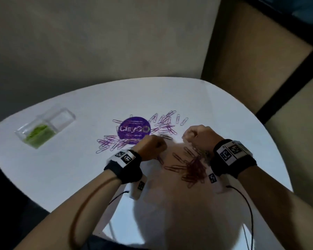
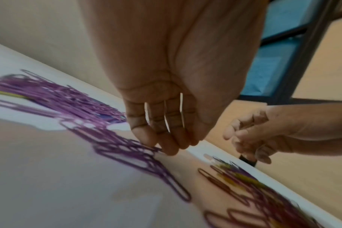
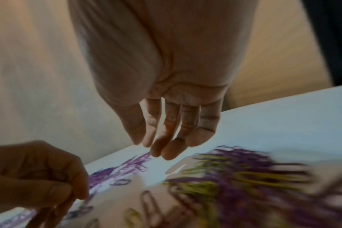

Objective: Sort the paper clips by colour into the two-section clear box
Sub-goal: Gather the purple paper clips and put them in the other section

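Observation:
Purple paper clips [image 1: 163, 123] lie scattered round a purple round sticker [image 1: 134, 129] at mid-table. A mixed heap of purple and yellow-green clips [image 1: 195, 170] lies under my right wrist. The two-section clear box [image 1: 61, 116] stands far left; its near section holds green clips [image 1: 39, 135], and the far section looks empty. My left hand [image 2: 166, 148] points down and pinches a purple clip [image 2: 146, 150] at the edge of a pile. My right hand [image 2: 250, 152] hovers beside it, thumb and fingers pinching a dark clip [image 2: 248, 161]; the right wrist view shows no clip in that hand [image 3: 156, 151].
The white table [image 1: 61, 177] has a rounded far edge, with a beige wall behind it. A tan panel with a dark frame [image 1: 260, 69] stands at the back right. Cables from both wrist bands trail toward my body.

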`<state>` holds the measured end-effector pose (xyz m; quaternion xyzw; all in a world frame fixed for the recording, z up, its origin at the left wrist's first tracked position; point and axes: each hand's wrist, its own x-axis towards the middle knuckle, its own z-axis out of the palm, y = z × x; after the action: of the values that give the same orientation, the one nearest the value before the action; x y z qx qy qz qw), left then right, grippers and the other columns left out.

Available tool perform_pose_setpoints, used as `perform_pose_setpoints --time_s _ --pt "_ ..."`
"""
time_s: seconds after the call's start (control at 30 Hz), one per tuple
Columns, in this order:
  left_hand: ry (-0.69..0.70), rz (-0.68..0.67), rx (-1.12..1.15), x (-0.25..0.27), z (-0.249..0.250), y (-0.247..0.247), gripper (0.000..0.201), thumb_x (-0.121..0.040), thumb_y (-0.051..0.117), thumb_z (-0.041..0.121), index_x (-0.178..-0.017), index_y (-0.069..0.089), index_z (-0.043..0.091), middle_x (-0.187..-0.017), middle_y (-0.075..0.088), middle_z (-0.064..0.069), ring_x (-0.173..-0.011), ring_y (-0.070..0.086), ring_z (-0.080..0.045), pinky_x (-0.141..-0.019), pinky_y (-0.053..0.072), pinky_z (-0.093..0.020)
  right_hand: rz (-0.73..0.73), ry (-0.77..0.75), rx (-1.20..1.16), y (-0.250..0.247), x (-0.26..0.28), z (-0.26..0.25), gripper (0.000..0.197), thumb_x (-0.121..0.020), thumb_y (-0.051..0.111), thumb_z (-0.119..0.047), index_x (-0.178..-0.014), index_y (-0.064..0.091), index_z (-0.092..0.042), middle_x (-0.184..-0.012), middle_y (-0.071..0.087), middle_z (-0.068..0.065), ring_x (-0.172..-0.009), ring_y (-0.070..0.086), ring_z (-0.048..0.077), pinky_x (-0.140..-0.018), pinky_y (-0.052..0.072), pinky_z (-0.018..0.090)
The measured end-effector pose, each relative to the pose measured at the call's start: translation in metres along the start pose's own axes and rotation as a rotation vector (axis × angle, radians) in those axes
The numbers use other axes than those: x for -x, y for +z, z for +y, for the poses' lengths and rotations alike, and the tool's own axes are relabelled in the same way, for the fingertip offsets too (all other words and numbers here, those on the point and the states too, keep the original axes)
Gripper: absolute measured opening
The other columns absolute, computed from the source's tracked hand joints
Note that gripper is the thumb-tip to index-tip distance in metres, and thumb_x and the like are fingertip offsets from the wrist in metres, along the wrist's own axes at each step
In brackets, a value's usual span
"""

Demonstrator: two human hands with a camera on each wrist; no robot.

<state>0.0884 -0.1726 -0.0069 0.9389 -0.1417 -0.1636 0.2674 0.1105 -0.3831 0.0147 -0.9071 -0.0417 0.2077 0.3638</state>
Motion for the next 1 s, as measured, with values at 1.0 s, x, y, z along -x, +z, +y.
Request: perform_pose_setpoints --time_s 1.0 --pt "0.181 0.167 -0.212 -0.039 0.038 0.059 0.022 -0.081 0.052 -0.005 -0.088 0.071 0.002 -0.090 0.069 -0.015 -0.083 0.064 -0.031 -0.075 0.053 -0.038 0.231 0.025 0.152 0.010 0.048 0.086 0.027 -0.082 0.064 -0.018 -0.109 0.064 -0.020 -0.111 0.064 0.006 -0.107 0.059 0.027 -0.092 0.047 0.036"
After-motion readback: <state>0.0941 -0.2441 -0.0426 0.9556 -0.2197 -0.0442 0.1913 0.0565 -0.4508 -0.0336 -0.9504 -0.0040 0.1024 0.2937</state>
